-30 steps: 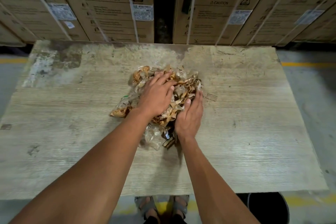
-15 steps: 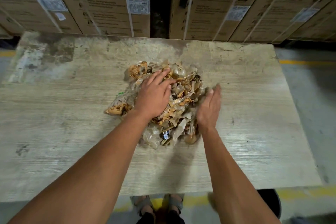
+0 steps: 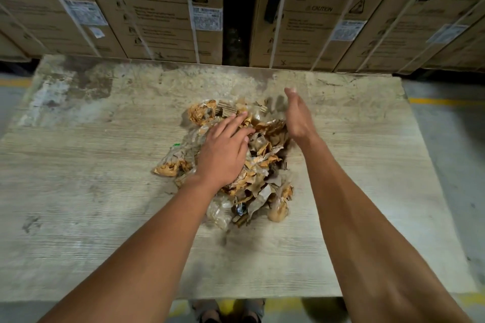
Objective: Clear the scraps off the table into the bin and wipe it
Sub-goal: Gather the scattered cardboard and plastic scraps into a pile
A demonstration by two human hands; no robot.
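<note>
Scraps: a loose heap of crumpled brown paper, torn card and clear plastic wrap, the scraps (image 3: 259,165) lie at the centre of the counter, spreading from 11 o'clock down to 5 o'clock of the heap's middle.
Counter: a worn, pale wood-grain counter (image 3: 91,191) with stained, scuffed patches toward its far-left corner at 10 o'clock.
Left hand: the left hand (image 3: 223,149) lies palm down on top of the heap, fingers straight and spread, pressing on the scraps and pointing toward 1 o'clock; it grips nothing.
Right hand: the right hand (image 3: 296,115) stands on edge at the heap's 2 o'clock side, fingers straight and together, thumb side up, released and holding nothing; whether its lower edge touches the scraps cannot be told.
Forearms: both bare forearms reach in from 6 o'clock, one on each side of the heap.
Background: strapped cardboard cartons (image 3: 162,8) printed "Clamp bottom" and "CAUTION" stand in a row beyond the counter at 12 o'clock, with a dark gap between two of them.
Floor: grey floor (image 3: 451,139) with a yellow line shows at 3 o'clock; sandalled feet (image 3: 228,312) show below the counter's near edge.
</note>
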